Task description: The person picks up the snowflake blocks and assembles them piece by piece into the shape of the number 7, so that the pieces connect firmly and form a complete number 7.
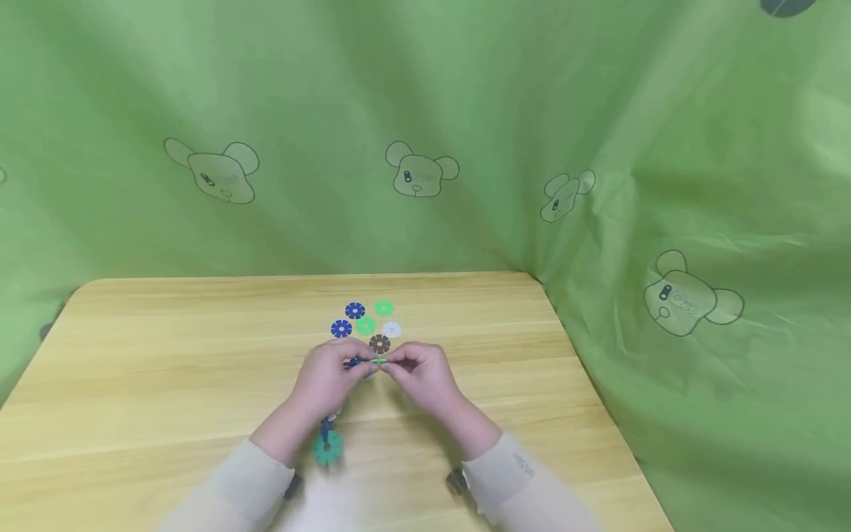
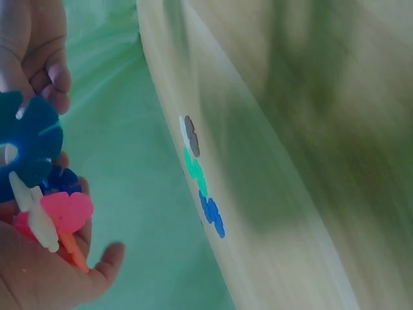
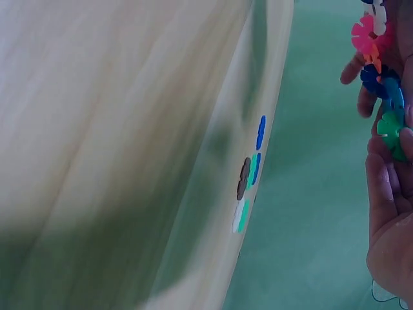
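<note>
My left hand [image 1: 326, 377] holds a chain of interlocking notched plastic discs, with a teal disc [image 1: 327, 448] hanging at its lower end. In the left wrist view, a pink disc [image 2: 72, 212], a white disc [image 2: 35, 216] and a large blue disc [image 2: 39, 139] of the chain lie close to the palm. My right hand [image 1: 425, 375] pinches a green disc [image 3: 390, 132] between thumb and fingers. That disc meets the blue end of the chain where the fingertips of both hands come together. The fingers partly cover the joint, so how deep the slots sit cannot be seen.
Loose discs lie flat on the wooden table [image 1: 199, 355] just beyond the hands: blue ones [image 1: 355, 310], green ones [image 1: 383, 308], a white one [image 1: 391, 329] and a brown one [image 1: 380, 343]. A green curtain [image 1: 319, 222] with bear faces borders the table's back and right.
</note>
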Available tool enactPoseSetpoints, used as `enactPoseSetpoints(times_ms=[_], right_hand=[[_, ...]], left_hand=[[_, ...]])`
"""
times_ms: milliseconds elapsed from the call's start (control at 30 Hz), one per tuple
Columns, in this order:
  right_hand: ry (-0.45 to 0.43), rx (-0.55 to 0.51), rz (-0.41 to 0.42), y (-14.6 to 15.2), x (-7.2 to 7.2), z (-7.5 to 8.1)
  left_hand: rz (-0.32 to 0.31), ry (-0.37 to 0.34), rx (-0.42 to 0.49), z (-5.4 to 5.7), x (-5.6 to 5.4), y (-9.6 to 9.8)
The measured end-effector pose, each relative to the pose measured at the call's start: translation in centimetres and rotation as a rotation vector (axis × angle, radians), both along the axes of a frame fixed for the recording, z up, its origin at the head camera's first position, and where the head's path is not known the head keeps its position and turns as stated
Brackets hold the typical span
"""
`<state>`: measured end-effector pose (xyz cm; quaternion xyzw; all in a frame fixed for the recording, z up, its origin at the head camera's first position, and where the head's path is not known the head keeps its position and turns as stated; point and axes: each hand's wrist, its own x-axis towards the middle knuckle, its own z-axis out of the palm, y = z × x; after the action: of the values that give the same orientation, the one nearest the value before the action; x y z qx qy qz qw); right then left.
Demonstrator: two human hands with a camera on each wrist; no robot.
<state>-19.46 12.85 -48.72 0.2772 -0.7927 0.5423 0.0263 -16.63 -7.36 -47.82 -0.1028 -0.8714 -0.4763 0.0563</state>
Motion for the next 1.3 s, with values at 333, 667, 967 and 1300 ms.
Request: enactPoseSetpoints(times_ms=[333,667,967,1300], right_hand=[[-0.191,0.217,-0.133,3.7,-6.8,1.2],[-0.203,0.494,-0.195,1.9,-11.1,-1.0],[-0.212,0.689,-0.205,0.9,-11.8,-3.6],[-0.189,0.791,-0.224,-0.1,-11.7,-4.2]], left_hand=[[0.039,-0.082,-0.042,-1.1,-0.5,-1.1],[0.035,-0.128,-0.019,-1.5,-0.2,-1.0],[0.032,-0.139,-0.025,-1.6,-0.3,-1.1],[0.039,-0.127,-0.060,-1.5,-0.8,-1.5]])
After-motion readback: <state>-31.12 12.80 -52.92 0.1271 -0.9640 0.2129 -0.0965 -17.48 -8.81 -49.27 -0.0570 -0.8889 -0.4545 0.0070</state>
